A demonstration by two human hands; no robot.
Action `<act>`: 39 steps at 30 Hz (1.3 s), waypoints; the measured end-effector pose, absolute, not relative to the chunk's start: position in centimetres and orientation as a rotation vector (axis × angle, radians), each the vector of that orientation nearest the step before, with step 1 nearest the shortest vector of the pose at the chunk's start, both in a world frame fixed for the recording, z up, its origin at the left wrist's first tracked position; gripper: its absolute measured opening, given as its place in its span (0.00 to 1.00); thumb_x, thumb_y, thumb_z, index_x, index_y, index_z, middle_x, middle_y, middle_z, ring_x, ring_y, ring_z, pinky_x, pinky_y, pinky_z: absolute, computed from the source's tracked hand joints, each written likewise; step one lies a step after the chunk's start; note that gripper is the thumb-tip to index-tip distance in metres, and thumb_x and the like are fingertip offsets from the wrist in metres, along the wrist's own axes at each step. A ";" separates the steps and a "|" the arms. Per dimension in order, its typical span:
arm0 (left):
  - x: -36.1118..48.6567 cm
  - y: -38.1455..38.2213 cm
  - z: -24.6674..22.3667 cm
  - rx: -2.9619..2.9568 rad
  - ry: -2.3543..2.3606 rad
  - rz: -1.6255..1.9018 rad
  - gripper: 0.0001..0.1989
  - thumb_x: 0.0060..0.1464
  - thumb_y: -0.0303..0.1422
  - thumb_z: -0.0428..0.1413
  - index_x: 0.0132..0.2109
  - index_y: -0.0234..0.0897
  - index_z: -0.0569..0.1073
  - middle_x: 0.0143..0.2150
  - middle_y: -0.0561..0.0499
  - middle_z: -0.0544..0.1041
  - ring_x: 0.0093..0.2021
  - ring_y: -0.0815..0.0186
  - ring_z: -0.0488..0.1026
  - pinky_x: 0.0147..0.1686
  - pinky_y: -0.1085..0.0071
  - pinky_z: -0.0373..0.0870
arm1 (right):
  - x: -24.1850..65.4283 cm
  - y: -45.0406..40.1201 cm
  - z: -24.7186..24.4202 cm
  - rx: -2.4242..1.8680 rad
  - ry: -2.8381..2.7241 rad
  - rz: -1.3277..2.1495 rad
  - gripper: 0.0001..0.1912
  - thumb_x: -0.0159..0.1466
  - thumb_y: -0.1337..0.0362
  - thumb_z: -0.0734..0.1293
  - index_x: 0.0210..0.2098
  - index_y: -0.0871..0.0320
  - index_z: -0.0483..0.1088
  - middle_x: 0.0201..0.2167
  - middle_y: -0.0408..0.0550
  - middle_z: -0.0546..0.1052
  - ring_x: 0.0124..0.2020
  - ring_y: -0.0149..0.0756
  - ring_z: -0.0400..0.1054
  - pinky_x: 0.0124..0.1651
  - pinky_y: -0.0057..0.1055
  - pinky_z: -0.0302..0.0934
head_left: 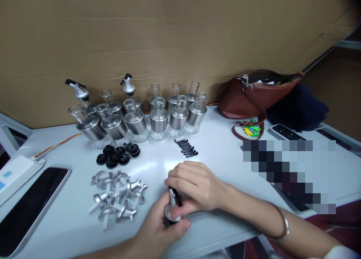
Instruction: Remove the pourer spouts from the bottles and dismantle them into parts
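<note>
Near the table's front edge, my left hand (158,225) is closed around a silver pourer spout (170,211) with a black lever. My right hand (199,182) grips the lever from above, its thumb against the spout's body; part of the spout is hidden by my fingers. To the left lies a pile of silver pourer spouts (117,195) without levers. Behind them is a heap of black ribbed stoppers (115,156). Several small black levers (186,148) lie in a row beyond my right hand.
Glass bottles (158,120) with steel bands stand in rows at the back, two bearing complete pourers (129,87). A phone (34,210) and white box (19,176) lie left. At right are a brown bag (239,97), a green-yellow packet (252,130) and a dark-faced device (286,132).
</note>
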State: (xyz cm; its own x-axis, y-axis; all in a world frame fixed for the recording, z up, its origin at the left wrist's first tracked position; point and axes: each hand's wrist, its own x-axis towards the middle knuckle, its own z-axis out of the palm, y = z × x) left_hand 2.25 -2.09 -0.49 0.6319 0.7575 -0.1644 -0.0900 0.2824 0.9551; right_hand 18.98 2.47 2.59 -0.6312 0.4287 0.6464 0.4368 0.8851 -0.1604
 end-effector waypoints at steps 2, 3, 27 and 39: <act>2.3 -2.0 -0.2 1.211 0.697 0.634 0.18 0.55 0.45 0.55 0.46 0.38 0.66 0.24 0.56 0.62 0.24 0.71 0.56 0.26 0.72 0.55 | 18.9 2.4 2.5 -0.640 -2.360 -0.065 0.27 0.69 0.46 0.53 0.31 0.63 0.69 0.25 0.49 0.73 0.25 0.35 0.63 0.26 0.32 0.54; 2.3 -2.0 -0.2 1.245 0.678 0.630 0.16 0.56 0.44 0.55 0.46 0.37 0.67 0.25 0.56 0.62 0.24 0.70 0.57 0.26 0.72 0.56 | 18.9 2.4 2.4 -0.627 -2.381 -0.097 0.28 0.70 0.47 0.51 0.30 0.62 0.68 0.24 0.49 0.72 0.24 0.35 0.62 0.25 0.33 0.53; 1.6 -2.4 -0.9 1.245 0.643 0.635 0.15 0.60 0.45 0.51 0.42 0.41 0.55 0.45 0.49 0.59 0.40 0.65 0.59 0.40 0.65 0.54 | 25.3 7.3 3.0 -1.505 -1.872 0.461 0.11 0.64 0.61 0.62 0.31 0.59 0.73 0.29 0.49 0.76 0.31 0.37 0.69 0.35 0.31 0.59; 1.8 -2.1 0.5 1.192 0.711 0.569 0.26 0.57 0.58 0.42 0.43 0.38 0.60 0.32 0.52 0.65 0.34 0.65 0.60 0.41 0.65 0.56 | 24.4 7.2 1.5 -1.687 -2.048 0.519 0.11 0.66 0.65 0.60 0.44 0.60 0.70 0.22 0.43 0.72 0.23 0.34 0.65 0.31 0.28 0.56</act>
